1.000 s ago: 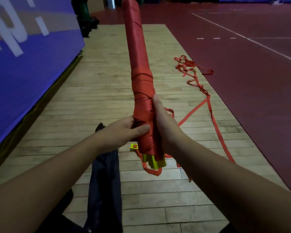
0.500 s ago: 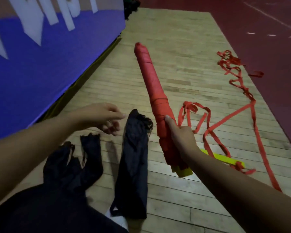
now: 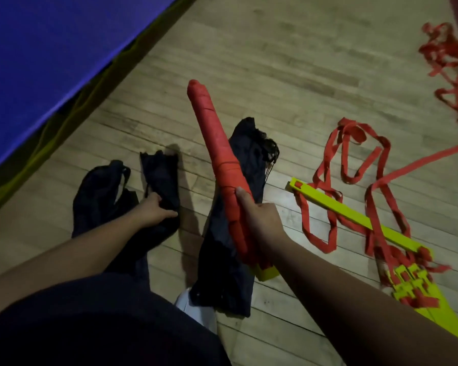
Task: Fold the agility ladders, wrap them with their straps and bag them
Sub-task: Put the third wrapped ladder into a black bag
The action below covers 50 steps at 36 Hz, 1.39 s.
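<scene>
Currently the wrapped ladder bundle (image 3: 217, 143) is held above the floor (image 3: 275, 62), tilted far-left. The right hand (image 3: 259, 220) grips its near end with fingers curled round the strap windings (image 3: 226, 169), presumably to stop them loosening. Left of it, the left hand (image 3: 154, 212) pinches the cloth of a dark bag (image 3: 161, 167) lying on the floor, likely to open it for loading. A second ladder (image 3: 341, 210) lies unfolded at right.

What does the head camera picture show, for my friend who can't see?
The right hand grips a strap-wrapped red ladder bundle above a wooden floor; the left hand grips a black bag lying there. Another ladder's yellow rungs and loose red straps lie unfolded nearby.
</scene>
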{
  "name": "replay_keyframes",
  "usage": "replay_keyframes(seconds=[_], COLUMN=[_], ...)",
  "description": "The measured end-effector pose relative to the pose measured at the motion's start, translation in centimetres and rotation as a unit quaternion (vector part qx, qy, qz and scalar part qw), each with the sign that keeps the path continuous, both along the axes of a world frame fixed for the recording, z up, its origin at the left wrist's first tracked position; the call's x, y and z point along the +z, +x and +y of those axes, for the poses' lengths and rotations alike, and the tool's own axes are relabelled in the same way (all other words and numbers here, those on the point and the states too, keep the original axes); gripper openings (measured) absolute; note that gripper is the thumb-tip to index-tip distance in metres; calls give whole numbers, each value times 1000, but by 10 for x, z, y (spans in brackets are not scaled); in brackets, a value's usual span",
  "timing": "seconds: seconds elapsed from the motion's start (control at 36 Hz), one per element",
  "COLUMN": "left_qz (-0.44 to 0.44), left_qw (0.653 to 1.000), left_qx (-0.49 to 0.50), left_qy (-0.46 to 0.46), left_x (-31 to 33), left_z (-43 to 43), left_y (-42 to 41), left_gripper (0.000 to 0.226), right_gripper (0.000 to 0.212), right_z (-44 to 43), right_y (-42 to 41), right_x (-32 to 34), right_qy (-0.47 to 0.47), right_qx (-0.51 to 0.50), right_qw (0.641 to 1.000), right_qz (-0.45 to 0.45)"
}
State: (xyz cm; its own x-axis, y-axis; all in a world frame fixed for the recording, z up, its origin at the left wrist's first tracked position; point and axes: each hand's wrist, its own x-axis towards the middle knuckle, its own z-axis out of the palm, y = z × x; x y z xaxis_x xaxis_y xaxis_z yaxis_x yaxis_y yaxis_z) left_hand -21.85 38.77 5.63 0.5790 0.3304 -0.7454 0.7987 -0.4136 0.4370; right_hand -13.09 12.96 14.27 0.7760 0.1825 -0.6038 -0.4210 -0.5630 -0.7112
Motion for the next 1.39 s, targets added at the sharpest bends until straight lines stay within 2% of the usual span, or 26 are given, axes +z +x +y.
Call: replay_keyframes(seconds=[0.06, 0.11, 0.17, 0.22, 0.31, 0.36, 0.42, 0.47, 0.56, 0.61, 0.72, 0.81, 0.89, 0.94, 1.11, 1.25, 1.28, 1.39], left_qz=[21, 22, 21, 27, 6, -17, -57, -100, -138, -176, -281, -306, -298, -301, -315, -294, -295, -315], left_qw=[998, 996, 997, 990, 969, 966, 965, 975, 990, 978, 933, 931, 937, 932, 908, 882, 879, 856], left_qx=[-24, -30, -18, -58, -124, -140, -134, -97, 42, 106, 160, 100, -6, -50, -84, -118, -124, -110], left_qy=[50, 78, 74, 125, 213, 218, 217, 172, 10, -45, -158, -171, -185, -195, -261, -348, -355, -396], left_x=[-25, -40, -57, -71, -87, -91, -85, -69, -27, 5, 80, 129, 177, 205, 298, 333, 336, 337], left_z=[0, -6, -11, -17, -22, -24, -25, -26, -30, -35, -65, -92, -114, -127, -189, -256, -270, -318], left_y=[-2, -2, 1, -1, -5, -8, -8, -2, 11, 19, 30, 38, 45, 51, 72, 82, 84, 89], left_gripper=[106, 116, 114, 95, 47, 35, 24, 18, 20, 24, 25, 2, 5, 16, 38, 62, 61, 51], right_gripper=[90, 90, 77, 66, 65, 69, 82, 83, 56, 56, 61, 52, 50, 45, 49, 51, 53, 39], right_z=[6, 9, 14, 16, 17, 15, 11, 4, -13, -25, -45, -65, -91, -115, -178, -212, -221, -251], right_y=[1, 2, 5, 9, 14, 15, 15, 17, 19, 20, 19, 17, 17, 17, 12, -4, -6, -5], right_x=[-15, -25, -31, -39, -44, -40, -34, -26, -4, 8, 43, 76, 113, 141, 203, 226, 229, 237], right_qy=[2, -1, -12, -25, -31, -33, -26, -24, 4, 16, 45, 91, 118, 134, 222, 304, 313, 343], right_qx=[-4, -2, -1, -6, -15, -9, -9, 0, 27, 36, 16, -18, -22, -14, -44, -87, -94, -111], right_qw=[1000, 999, 999, 999, 999, 999, 999, 999, 999, 998, 998, 995, 993, 990, 973, 948, 944, 932], right_qz=[19, 34, 29, 24, 29, 34, 34, 36, 41, 45, 33, 27, 2, -27, -47, -35, -32, -30])
